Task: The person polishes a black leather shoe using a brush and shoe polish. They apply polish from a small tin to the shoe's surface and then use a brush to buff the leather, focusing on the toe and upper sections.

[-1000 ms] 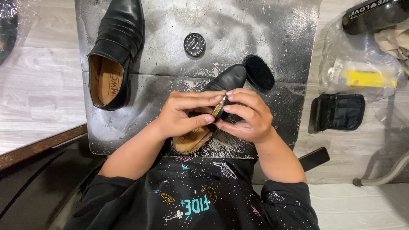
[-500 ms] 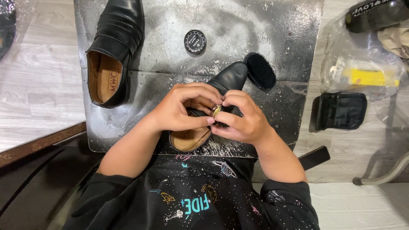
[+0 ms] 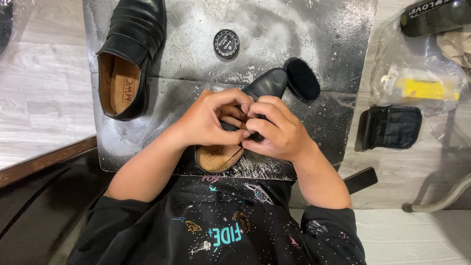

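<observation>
Both hands, left hand [image 3: 208, 120] and right hand [image 3: 274, 131], are curled tight on 1 glossy black leather shoe [image 3: 262, 86] lying on the scuffed metal sheet [image 3: 314, 29], a round bristle brush [image 3: 301, 78] just beside.

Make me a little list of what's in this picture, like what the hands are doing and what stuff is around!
Left hand: on top of the black shoe, fingers curled at its opening
Right hand: pressed against the left hand over the same shoe
Between the fingers: too hidden to tell
Work surface: scuffed grey metal board
Other shoe: black, tan inside, lying to the left
Round tin: black, lid on, above the hands
Brush: black, beside the shoe's toe
Off the board: dark pouch, clear plastic bag
</observation>
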